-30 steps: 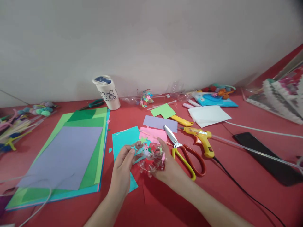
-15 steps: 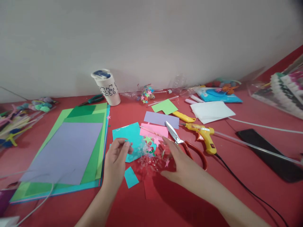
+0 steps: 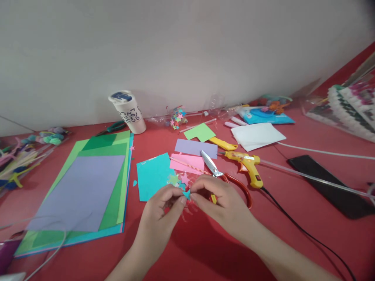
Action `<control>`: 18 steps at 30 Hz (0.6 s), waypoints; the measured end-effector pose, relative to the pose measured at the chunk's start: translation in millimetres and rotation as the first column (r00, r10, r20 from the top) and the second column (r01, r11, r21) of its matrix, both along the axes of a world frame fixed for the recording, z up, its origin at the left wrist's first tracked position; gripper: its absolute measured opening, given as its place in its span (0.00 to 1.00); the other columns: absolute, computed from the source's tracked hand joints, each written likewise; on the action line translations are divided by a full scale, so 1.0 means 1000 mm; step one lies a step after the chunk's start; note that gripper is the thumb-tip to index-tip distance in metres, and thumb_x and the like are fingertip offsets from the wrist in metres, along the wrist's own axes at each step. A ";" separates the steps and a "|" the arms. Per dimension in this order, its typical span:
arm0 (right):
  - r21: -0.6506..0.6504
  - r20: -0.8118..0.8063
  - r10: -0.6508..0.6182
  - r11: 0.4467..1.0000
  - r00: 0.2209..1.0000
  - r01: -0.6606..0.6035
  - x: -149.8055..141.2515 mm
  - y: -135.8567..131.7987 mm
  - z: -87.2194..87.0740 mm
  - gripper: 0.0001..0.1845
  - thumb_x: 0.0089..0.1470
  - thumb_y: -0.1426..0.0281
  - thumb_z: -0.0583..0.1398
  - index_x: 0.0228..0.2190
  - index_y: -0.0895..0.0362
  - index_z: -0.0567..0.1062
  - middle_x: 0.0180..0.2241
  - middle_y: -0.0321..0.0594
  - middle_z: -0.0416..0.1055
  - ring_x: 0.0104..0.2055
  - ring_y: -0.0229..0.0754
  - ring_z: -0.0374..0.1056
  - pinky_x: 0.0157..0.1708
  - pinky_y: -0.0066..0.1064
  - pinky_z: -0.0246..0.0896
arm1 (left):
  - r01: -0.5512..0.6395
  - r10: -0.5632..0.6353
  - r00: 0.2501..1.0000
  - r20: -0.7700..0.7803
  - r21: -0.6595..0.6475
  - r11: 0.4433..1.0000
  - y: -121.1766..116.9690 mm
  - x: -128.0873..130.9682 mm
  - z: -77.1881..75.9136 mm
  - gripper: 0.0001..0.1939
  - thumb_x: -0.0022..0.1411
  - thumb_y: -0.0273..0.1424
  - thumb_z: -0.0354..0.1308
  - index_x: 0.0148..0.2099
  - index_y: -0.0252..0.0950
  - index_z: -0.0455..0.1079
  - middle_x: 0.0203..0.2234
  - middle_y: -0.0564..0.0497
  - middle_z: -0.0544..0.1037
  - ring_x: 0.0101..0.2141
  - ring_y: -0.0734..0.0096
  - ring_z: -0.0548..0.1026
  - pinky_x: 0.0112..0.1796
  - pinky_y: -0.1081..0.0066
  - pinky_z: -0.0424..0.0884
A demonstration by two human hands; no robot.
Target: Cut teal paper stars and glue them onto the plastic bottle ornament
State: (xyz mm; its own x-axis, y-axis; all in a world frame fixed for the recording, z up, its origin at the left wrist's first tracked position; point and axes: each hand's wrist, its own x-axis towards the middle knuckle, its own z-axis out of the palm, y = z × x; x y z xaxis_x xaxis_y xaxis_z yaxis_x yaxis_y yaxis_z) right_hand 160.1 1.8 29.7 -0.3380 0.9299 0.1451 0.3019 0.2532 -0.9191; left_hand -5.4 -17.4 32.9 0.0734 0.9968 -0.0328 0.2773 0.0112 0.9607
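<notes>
My left hand [image 3: 165,208] and my right hand [image 3: 218,199] meet at the middle of the table. Between their fingertips they pinch a small turquoise paper piece [image 3: 186,194], its outline partly covered by the fingers. Just behind it lie a pink paper star [image 3: 184,179], a green paper star [image 3: 174,180] and clear crinkled plastic, partly hidden by my hands. A turquoise paper sheet [image 3: 154,175] rests beyond my left hand. Red-handled scissors [image 3: 209,162] lie beyond my right hand, next to a pink paper strip [image 3: 187,163] with a thin striped stick [image 3: 190,165] across it.
A yellow glue gun [image 3: 249,166] with a black cord lies at right, near a black phone [image 3: 331,185]. Stacked coloured sheets [image 3: 79,191] cover the left side. A white tumbler [image 3: 129,111] stands by the wall. A yellow cutter [image 3: 224,144] sits behind the scissors.
My hands were apart; they have come together and now pinch the small turquoise piece. A small turquoise rectangle near my left wrist is no longer visible. The view has shifted slightly.
</notes>
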 end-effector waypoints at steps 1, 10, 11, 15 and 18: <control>0.000 0.000 -0.008 1.000 1.000 0.008 -0.002 -0.001 0.000 0.06 0.53 0.74 0.56 0.25 0.54 0.69 0.25 0.33 0.69 0.27 0.38 0.65 0.28 0.28 0.61 | 0.006 -0.006 1.000 -0.011 0.006 1.000 0.000 0.001 0.000 0.08 0.57 0.32 0.55 0.27 0.38 0.69 0.21 0.55 0.67 0.23 0.74 0.65 0.25 0.74 0.62; 0.047 0.290 -0.208 0.978 0.934 0.203 0.039 0.007 0.004 0.09 0.53 0.62 0.57 0.28 0.51 0.73 0.28 0.36 0.74 0.30 0.42 0.68 0.30 0.31 0.59 | -0.017 0.022 0.995 0.095 -0.050 0.999 -0.002 0.001 -0.003 0.08 0.57 0.34 0.58 0.28 0.38 0.70 0.21 0.56 0.68 0.23 0.77 0.65 0.25 0.77 0.63; 0.069 0.370 -0.323 0.944 0.871 0.321 0.055 0.011 0.002 0.09 0.52 0.61 0.57 0.27 0.52 0.73 0.29 0.39 0.73 0.29 0.45 0.67 0.28 0.33 0.56 | -0.026 0.038 0.991 0.130 -0.093 0.995 -0.002 0.000 -0.002 0.08 0.57 0.34 0.58 0.28 0.38 0.70 0.21 0.56 0.69 0.21 0.78 0.64 0.24 0.78 0.62; 0.103 0.573 -0.565 0.768 0.594 0.632 0.116 0.029 -0.018 0.11 0.44 0.61 0.60 0.21 0.54 0.66 0.25 0.49 0.69 0.28 0.54 0.65 0.24 0.34 0.46 | -0.037 0.114 0.953 0.279 -0.266 0.963 -0.005 0.000 0.006 0.06 0.57 0.34 0.58 0.29 0.37 0.70 0.19 0.57 0.70 0.17 0.82 0.62 0.20 0.79 0.57; 0.002 0.590 -0.519 0.767 0.618 0.641 0.134 0.039 -0.037 0.16 0.40 0.58 0.64 0.17 0.52 0.64 0.18 0.40 0.66 0.21 0.46 0.61 0.22 0.32 0.44 | -0.011 0.108 0.939 0.325 -0.286 0.958 -0.006 0.004 0.008 0.07 0.57 0.34 0.57 0.28 0.37 0.69 0.18 0.57 0.70 0.16 0.83 0.61 0.19 0.79 0.55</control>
State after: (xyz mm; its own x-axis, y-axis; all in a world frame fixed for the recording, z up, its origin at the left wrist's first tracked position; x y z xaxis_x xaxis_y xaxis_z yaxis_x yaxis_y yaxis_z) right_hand 294.3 40.5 -7.0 0.3216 0.9435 -0.0803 0.7663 -0.3091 -0.5632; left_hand -1.8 -23.4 40.5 0.0691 0.9542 -0.2910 -0.0689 0.2956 0.9528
